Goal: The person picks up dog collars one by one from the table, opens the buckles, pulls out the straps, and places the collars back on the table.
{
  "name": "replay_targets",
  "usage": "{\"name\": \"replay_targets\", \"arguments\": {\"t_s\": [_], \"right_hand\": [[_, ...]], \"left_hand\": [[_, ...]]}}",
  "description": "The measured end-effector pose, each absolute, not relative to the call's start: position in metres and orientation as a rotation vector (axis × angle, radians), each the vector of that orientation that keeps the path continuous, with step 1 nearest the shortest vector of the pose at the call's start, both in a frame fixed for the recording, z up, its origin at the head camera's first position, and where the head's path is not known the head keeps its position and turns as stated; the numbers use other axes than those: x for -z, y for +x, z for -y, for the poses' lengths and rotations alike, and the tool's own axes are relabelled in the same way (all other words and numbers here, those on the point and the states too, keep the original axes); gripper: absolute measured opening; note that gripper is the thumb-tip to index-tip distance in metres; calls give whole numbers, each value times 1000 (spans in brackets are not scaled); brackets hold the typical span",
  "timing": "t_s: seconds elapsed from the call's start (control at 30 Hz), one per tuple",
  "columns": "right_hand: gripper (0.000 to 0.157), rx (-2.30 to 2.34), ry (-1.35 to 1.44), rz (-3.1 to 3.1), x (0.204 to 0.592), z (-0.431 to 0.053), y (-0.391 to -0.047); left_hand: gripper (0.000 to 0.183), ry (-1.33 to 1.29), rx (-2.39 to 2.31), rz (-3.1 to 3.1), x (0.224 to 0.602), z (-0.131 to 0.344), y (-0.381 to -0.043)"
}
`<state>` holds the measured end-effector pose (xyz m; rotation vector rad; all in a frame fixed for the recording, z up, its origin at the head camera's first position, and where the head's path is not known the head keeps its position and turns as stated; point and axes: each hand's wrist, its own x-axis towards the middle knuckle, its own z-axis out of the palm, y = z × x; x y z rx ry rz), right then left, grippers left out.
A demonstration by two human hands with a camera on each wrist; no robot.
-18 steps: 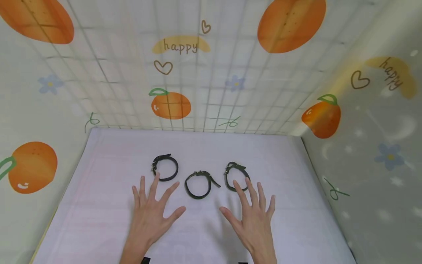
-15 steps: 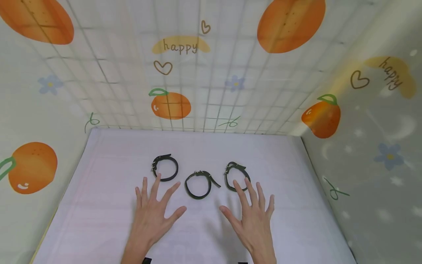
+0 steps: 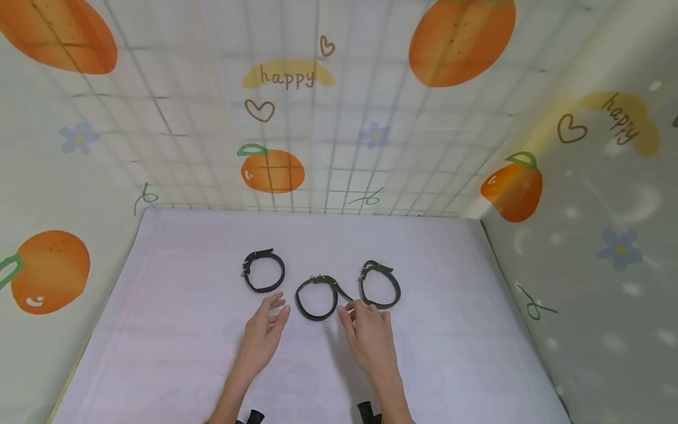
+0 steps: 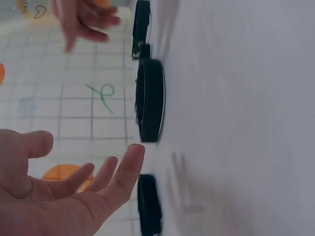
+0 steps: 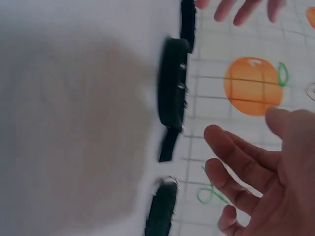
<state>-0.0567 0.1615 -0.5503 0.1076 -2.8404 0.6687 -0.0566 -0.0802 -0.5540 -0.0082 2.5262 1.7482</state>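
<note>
Three black buckled collars lie looped on the white table. The left collar (image 3: pixel 265 290) is farther back, the middle collar (image 3: pixel 318 318) sits nearest me with its strap tail pointing right, and the right collar (image 3: pixel 398 288) is beside that tail. My left hand (image 3: pixel 259 338) hovers left of the middle collar, fingers relaxed, holding nothing. Its fingertips are close to that collar (image 4: pixel 152 101) in the left wrist view. My right hand (image 3: pixel 371 338) is at the strap tail's end, overlapping the right collar's lower edge. In the right wrist view its loosely bent fingers (image 5: pixel 236 152) hold nothing.
A white cloth covers the table (image 3: pixel 450 353). Behind it stands a hanging curtain (image 3: pixel 328 129) printed with oranges and grid lines, with similar patterned cloth on the left and right sides. Dark straps (image 3: pixel 365 412) show near both wrists.
Both hands have moved inward toward the middle collar, from spread fingers to relaxed, closer fingers. The left hand has turned thumb-up. The collars stay where they were; the head view shifted slightly.
</note>
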Motion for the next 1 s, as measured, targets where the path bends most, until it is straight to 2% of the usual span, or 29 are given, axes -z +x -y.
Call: {"name": "replay_targets", "arguments": {"t_s": [0.23, 0.4, 0.6, 0.87, 1.0], "right_hand": [[37, -588, 80, 2895, 572, -143, -74], [45, -632, -53, 2963, 579, -132, -79], [47, -710, -209, 2993, 583, -127, -83], [32, -719, -211, 2895, 575, -132, -78], [31, -715, -144, 2858, 561, -133, -67]], "left_hand": [[59, -109, -1875, -2282, 560, 76, -54], [58, -154, -1889, -2199, 561, 76, -52], [59, -135, -1875, -2209, 559, 75, -51], [53, -84, -1737, -2389, 558, 69, -54], [50, -55, -1722, -2455, 557, 67, -56]]}}
